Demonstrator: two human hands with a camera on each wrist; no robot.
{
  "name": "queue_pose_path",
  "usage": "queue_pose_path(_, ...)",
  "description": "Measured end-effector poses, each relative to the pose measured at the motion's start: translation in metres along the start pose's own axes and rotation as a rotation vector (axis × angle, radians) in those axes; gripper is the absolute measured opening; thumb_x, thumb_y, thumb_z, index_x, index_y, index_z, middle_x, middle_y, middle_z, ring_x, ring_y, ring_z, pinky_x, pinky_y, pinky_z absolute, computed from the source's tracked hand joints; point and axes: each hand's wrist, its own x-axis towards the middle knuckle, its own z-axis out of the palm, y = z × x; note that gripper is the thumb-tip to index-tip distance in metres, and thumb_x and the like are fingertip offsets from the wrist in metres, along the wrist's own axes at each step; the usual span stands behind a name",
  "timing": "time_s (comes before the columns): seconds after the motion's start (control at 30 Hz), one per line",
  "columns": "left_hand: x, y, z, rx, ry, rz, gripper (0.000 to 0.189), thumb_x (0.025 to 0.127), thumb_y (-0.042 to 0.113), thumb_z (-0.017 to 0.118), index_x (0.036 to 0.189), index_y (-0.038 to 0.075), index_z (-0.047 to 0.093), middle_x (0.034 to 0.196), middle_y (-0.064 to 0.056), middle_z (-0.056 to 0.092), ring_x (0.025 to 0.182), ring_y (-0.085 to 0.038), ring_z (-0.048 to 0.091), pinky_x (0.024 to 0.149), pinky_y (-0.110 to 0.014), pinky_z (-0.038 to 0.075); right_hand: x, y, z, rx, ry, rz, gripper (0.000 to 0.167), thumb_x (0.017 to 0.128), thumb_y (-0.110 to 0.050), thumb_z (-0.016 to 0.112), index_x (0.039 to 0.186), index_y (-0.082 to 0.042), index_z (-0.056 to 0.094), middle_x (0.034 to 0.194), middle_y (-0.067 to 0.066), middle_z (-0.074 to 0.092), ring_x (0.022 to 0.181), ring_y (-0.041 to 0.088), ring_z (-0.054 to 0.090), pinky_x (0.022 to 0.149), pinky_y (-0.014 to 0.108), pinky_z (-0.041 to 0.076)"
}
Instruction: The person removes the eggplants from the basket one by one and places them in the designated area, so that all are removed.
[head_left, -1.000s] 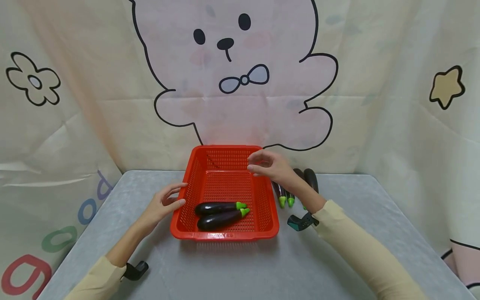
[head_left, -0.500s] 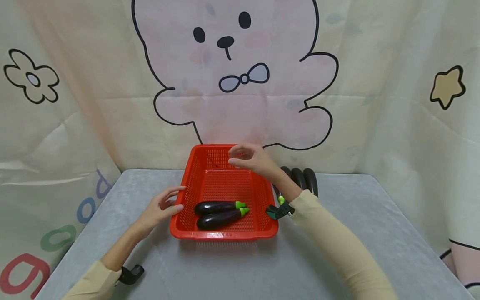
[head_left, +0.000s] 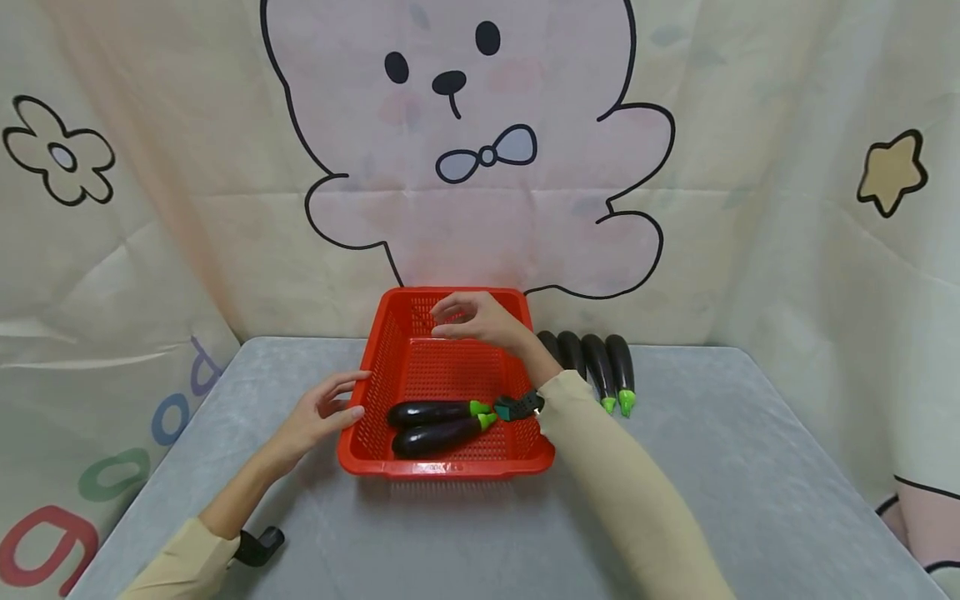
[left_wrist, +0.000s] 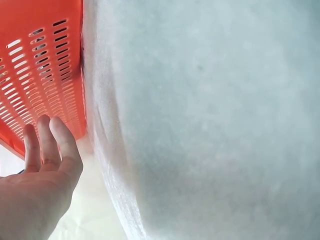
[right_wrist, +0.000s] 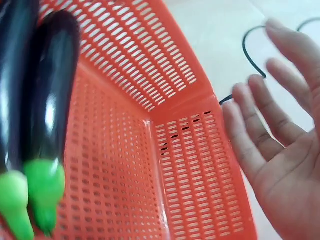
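A red perforated plastic basket point(head_left: 447, 469) stands on the table. Inside, two dark purple eggplants lie side by side near its front wall, the rear eggplant point(head_left: 426, 412) and the front eggplant point(head_left: 435, 440), green stem ends pointing right. Over the basket's back part hovers my right hand point(head_left: 483, 322), fingers loosely bent and holding nothing; in the right wrist view its palm point(right_wrist: 295, 177) shows bare. My left hand point(head_left: 318, 410) is at the basket's left wall with relaxed fingers. From the left wrist view I cannot tell whether the fingertips point(left_wrist: 44, 130) touch it.
Right of the basket, several more eggplants point(head_left: 621, 364) lie in a row on the grey table point(head_left: 712, 433), partly behind my right forearm. A printed cloth point(head_left: 480, 225) with a cartoon bear hangs right behind the table.
My right hand has moved left, from the basket's back right corner to above its back middle. More of the eggplants on the right now show. The left hand has barely moved.
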Motion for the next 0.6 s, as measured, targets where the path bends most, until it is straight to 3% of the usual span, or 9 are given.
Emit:
queue_pose_path(0.17, -0.002, 0.003, 0.001, 0.007, 0.01, -0.024, 0.057, 0.097, 0.012, 0.067, 0.15, 0.011, 0.047, 0.146, -0.019, 0.05, 0.12, -0.036, 0.059, 0.089, -0.04, 0.055, 0.003, 0.015, 0.005, -0.03, 0.019, 0.052, 0.031, 0.092, -0.009, 0.076, 0.121, -0.004, 0.068, 0.119, 0.012, 0.068, 0.111, 0.029, 0.062, 0.089, 0.041, 0.055)
queue_pose_path(0.33, -0.004, 0.005, 0.003, 0.029, 0.024, -0.041, 0.059, 0.096, 0.016, 0.07, 0.15, 0.014, 0.047, 0.146, -0.015, 0.051, 0.12, -0.036, 0.059, 0.089, -0.043, 0.055, 0.001, 0.026, 0.01, 0.023, 0.018, 0.13, 0.033, 0.092, -0.01, 0.077, 0.123, -0.003, 0.066, 0.125, 0.023, 0.063, 0.11, 0.031, 0.062, 0.092, 0.051, 0.053)
queue_pose_path(0.6, -0.003, 0.004, 0.002, 0.0, 0.003, -0.036, 0.057, 0.098, 0.013, 0.066, 0.151, 0.012, 0.046, 0.145, -0.019, 0.051, 0.117, -0.033, 0.062, 0.088, -0.04, 0.055, -0.004, 0.03, 0.021, 0.118, 0.017, 0.225, 0.037, 0.092, -0.011, 0.077, 0.125, -0.002, 0.065, 0.121, 0.015, 0.065, 0.108, 0.03, 0.064, 0.096, 0.054, 0.05)
